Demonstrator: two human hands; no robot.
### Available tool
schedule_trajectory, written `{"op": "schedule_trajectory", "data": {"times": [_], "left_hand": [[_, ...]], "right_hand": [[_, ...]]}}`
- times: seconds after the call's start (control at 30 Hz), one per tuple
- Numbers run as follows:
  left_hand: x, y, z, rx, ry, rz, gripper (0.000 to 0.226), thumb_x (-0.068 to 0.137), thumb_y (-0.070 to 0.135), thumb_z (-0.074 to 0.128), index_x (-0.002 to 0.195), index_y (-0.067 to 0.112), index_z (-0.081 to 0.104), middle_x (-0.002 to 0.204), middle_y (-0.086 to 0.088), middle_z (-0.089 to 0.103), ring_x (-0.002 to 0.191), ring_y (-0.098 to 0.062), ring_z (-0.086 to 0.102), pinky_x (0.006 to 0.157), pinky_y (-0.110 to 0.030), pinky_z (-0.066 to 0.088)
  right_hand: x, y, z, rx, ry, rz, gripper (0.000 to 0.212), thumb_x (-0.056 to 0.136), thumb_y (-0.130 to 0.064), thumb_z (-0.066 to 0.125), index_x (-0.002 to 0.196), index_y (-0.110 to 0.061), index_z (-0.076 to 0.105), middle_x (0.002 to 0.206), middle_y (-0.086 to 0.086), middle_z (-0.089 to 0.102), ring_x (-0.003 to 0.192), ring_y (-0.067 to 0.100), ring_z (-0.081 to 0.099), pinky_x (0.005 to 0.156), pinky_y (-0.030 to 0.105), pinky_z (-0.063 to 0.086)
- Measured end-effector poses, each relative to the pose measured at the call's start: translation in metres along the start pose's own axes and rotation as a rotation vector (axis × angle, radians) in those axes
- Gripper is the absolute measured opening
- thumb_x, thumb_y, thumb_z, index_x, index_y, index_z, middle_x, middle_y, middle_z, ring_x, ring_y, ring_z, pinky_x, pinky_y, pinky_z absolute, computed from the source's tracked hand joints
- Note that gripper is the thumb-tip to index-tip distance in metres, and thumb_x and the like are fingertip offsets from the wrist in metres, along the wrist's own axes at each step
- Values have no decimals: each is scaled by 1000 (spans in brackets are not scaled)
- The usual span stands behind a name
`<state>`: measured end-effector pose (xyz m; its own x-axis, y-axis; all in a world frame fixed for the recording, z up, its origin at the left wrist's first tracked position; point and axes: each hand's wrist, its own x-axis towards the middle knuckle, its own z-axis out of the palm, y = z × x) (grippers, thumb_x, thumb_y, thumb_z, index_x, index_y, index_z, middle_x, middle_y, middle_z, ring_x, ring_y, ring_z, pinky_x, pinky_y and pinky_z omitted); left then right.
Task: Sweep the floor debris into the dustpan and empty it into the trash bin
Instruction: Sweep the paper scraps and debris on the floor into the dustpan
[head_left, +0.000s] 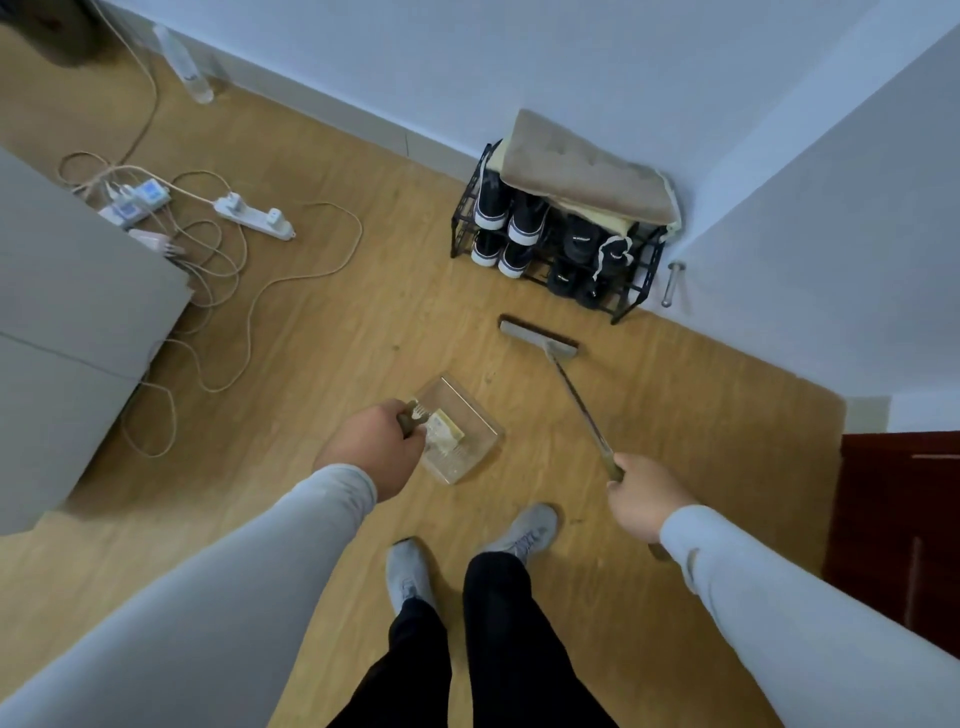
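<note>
Left of the shoe rack (558, 244), the left hand (371, 447) grips the handle of the dustpan (460, 431), which already holds yellowish debris. The right hand (647, 501) clasps the broom (543, 340), its head just before the rack. Emptying remains; no bin shows.

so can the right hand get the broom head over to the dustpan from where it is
Probably yes: the right hand grips the broom, and only bare floor lies between its head and the dustpan, held low by the left hand.
</note>
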<state>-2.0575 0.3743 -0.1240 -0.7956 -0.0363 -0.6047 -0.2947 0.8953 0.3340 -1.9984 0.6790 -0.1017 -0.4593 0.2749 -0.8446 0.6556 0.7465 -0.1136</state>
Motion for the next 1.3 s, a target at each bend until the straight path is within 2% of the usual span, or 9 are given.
{"op": "schedule_trajectory", "data": {"times": [0.23,0.37,0.43,0.5,0.57,0.73,0.9,1.1,1.3], "left_hand": [[7,7,-6,43,-10,-6,23,97,45,50,113,32,59,74,13,56,69,-18,58,63,-30,49],[11,9,-12,43,-22,-9,24,96,45,50,112,30,60,74,13,56,73,-20,59,66,-32,52],[11,11,-14,37,-34,-11,23,96,45,50,108,28,61,76,11,58,75,-22,61,70,-35,56],[9,12,-15,36,-37,-15,23,95,45,50,106,28,61,77,10,58,76,-23,62,71,-37,57],[8,12,-14,31,-32,-15,23,95,46,50,108,29,61,77,11,58,75,-22,62,72,-38,57],[7,12,-15,28,-30,-18,25,96,45,49,111,29,60,76,12,56,74,-21,61,70,-36,56],[4,9,-11,23,-17,-16,28,96,45,50,116,29,61,84,8,62,77,-22,64,72,-39,59],[0,11,-11,19,-20,-18,30,96,45,49,119,29,60,85,9,62,78,-21,64,74,-40,60],[-2,10,-11,23,-9,-20,32,97,43,50,124,28,59,86,6,61,78,-22,62,66,-32,53]], "right_hand": [[-27,18,-5,-222,-106,-3,54,97,-16,43,148,-31,48,110,-1,65,86,17,63,74,30,55],[-46,36,-44,-264,-111,-6,53,102,-25,49,155,-31,42,138,1,63,116,23,64,98,34,53],[-56,42,-64,-185,-102,-7,52,102,-28,52,154,-31,43,121,3,72,95,21,71,79,30,57],[-69,48,-76,-52,-106,14,51,102,-26,55,152,-33,45,77,3,72,57,17,61,49,29,49],[-76,49,-76,20,-74,19,52,103,-23,54,153,-33,43,63,3,65,48,16,54,43,27,45],[-32,20,-44,-18,-14,15,51,101,-19,49,152,-24,46,72,0,63,51,19,58,45,25,45],[-21,6,9,-220,-212,25,54,93,-17,48,147,-21,51,117,5,65,87,21,60,63,25,45],[-72,41,-77,111,-338,71,56,99,-12,60,150,-31,46,67,4,58,45,10,46,42,26,41],[-91,50,-82,106,-175,63,60,98,-14,62,152,-32,44,64,6,61,44,15,49,43,29,43]]}}
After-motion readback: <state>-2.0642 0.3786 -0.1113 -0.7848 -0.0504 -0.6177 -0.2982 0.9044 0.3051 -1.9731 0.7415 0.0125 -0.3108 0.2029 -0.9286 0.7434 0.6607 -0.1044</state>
